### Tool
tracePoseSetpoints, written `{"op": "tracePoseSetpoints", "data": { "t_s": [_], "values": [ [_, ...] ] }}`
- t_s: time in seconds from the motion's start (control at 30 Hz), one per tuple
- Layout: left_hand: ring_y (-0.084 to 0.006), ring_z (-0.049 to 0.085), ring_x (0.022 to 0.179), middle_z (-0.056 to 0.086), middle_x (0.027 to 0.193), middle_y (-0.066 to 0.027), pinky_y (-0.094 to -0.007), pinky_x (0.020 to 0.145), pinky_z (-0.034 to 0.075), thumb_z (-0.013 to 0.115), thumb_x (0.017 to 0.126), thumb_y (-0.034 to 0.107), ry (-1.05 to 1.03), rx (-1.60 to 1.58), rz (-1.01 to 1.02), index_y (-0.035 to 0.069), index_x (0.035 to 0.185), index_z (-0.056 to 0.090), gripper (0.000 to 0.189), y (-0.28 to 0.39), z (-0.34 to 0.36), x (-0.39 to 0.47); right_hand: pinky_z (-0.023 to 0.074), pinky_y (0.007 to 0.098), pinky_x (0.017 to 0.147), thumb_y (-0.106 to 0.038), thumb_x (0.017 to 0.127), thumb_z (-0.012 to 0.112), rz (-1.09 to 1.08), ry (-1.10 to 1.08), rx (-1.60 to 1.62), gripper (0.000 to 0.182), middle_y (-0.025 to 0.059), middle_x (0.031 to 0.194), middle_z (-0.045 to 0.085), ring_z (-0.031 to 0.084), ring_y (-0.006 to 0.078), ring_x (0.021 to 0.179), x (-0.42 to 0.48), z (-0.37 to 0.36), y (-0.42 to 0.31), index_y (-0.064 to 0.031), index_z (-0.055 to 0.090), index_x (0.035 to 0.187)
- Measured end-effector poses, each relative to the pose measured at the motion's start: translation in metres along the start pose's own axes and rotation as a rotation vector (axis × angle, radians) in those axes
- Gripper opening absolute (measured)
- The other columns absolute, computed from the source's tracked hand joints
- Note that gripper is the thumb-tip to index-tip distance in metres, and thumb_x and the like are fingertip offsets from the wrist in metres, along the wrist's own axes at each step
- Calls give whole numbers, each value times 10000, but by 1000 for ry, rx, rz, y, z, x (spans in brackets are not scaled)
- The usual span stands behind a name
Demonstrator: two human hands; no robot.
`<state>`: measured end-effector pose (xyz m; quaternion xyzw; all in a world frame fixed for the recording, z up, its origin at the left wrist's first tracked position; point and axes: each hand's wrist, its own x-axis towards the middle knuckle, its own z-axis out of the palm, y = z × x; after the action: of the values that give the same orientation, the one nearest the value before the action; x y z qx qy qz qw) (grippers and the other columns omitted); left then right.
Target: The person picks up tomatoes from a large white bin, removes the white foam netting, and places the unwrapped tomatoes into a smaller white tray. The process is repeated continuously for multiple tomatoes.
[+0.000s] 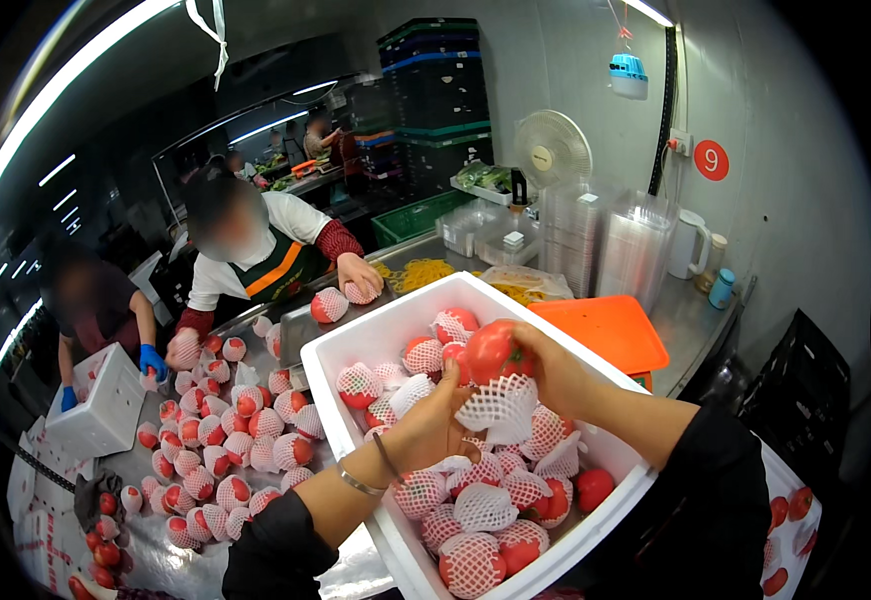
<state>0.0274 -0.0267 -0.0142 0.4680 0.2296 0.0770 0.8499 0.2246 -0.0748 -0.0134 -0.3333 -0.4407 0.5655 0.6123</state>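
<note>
A large red tomato point(497, 349) is in my right hand point(555, 371), raised over a white foam box point(349, 442). Below the fruit hangs a white foam net sleeve point(507, 411), partly pulled away from it. My left hand point(435, 420) grips the sleeve's left side, its thumb up close to the tomato. Inside the box lie several tomatoes in foam nets point(473, 562), some only partly covered. One bare tomato point(594, 489) rests against the box's right wall.
Many netted tomatoes point(237, 450) spread over the metal table at left. Across it, one person's hand point(360, 274) touches netted tomatoes on a metal tray point(308, 337); a blue-gloved person handles another foam box point(98, 412). Beyond my box are an orange tray point(600, 334) and stacked clear containers point(570, 240).
</note>
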Motion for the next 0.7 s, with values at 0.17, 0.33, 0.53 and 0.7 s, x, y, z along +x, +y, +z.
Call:
{"op": "tracePoseSetpoints", "data": {
  "t_s": [0.17, 0.33, 0.53, 0.7],
  "values": [
    [-178, 559, 991, 563, 1138, -22, -364, 756, 453, 235, 948, 592, -28, -25, 287, 196, 1306, 406, 560, 1, -4, -4, 369, 298, 979, -369, 922, 525, -109, -88, -451, 587, 90, 1260, 488, 474, 163, 1131, -10, 16, -11, -49, 361, 1386],
    [-180, 525, 1082, 484, 1251, -61, -353, 865, 455, 499, 945, 339, 78, 58, 513, 117, 1354, 334, 494, 4, 3, -8, 436, 317, 901, -410, 892, 587, -132, -54, -670, 667, 130, 1226, 511, 524, 201, 1058, -13, 14, -17, -40, 348, 1394],
    [-192, 503, 1155, 437, 1313, -109, -331, 935, 454, 655, 838, 46, 222, 224, 703, 33, 1404, 244, 700, -5, -1, -2, 443, 325, 908, -439, 800, 693, -122, -29, -818, 806, 181, 1219, 515, 541, 250, 1091, -14, 10, -5, -51, 329, 1405],
    [-182, 544, 1101, 430, 1312, -125, -320, 952, 439, 661, 830, 39, 204, 231, 791, 13, 1411, 223, 728, -6, 2, -3, 418, 348, 970, -215, 705, 795, -133, -60, -773, 910, 166, 1314, 442, 485, 246, 1186, -17, 15, -9, -64, 265, 1430]
  ]
}}
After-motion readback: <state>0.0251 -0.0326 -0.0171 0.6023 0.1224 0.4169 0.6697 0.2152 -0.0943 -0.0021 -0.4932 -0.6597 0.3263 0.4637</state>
